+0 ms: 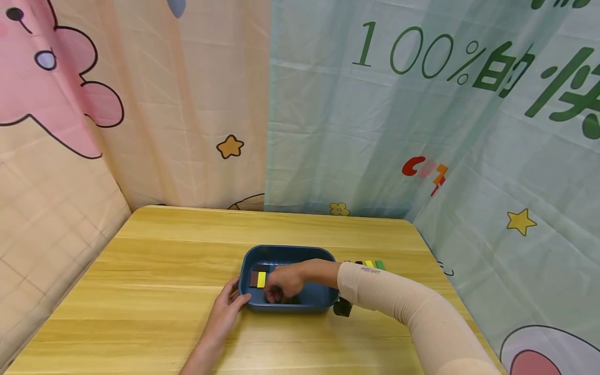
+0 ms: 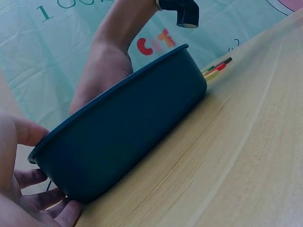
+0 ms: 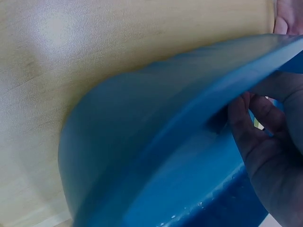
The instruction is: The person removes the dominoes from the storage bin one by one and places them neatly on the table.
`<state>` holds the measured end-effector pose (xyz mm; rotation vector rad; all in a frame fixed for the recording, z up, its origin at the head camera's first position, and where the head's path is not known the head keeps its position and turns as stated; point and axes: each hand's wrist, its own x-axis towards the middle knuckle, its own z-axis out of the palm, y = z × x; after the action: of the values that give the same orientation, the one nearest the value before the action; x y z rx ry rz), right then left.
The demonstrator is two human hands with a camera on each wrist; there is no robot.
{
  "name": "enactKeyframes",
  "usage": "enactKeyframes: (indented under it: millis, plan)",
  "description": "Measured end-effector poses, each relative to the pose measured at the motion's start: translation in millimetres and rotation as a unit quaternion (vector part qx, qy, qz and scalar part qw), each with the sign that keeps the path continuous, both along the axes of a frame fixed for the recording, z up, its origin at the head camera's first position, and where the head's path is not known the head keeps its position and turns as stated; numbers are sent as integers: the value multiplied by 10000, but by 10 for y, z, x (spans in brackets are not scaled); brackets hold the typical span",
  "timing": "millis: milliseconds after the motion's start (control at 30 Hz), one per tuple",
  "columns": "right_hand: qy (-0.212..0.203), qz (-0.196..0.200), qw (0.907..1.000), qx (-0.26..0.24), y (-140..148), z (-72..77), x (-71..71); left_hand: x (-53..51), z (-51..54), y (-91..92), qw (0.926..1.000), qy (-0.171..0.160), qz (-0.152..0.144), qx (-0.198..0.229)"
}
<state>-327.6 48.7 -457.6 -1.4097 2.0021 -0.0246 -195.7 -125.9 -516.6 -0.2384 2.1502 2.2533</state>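
A dark blue plastic basin [image 1: 300,308] sits on the table. My left hand [image 1: 226,308] grips its left end, thumb on the rim and fingers against the outer wall, as the left wrist view also shows. My right hand [image 1: 284,281] reaches down inside the basin with its fingers curled near the floor. Whatever may be between those fingertips is hidden. Just left of that hand, a brown block [image 1: 254,279] and a yellow block [image 1: 261,279] lie side by side in the basin. In the right wrist view, the fingers [image 3: 258,142] bend down behind the near wall.
Right of the basin, partly behind the right forearm, lies a row of coloured pieces, with yellow [image 1: 369,264] and green [image 1: 379,265] among them. A black device [image 1: 342,307] hangs below the right wrist. Printed curtains [image 1: 328,130] stand behind the wooden table [image 1: 154,307].
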Motion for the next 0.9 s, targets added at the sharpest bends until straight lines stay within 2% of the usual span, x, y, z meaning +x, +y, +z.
enactKeyframes:
  millis: [267,567,733,900]
  plan:
    - [-29,-154,9997,-169,45,24,9,-6,13,2,10000,-30,-27,10]
    - [282,-286,9987,-327,154,21,-43,-8,6,9,9999,-101,1,-16]
    - [138,-285,9989,-336,201,43,-86,-3,15,19,9999,-123,42,-32]
    - [-92,-471,9976,-507,246,146,-121,10,24,4,9999,-131,57,-98]
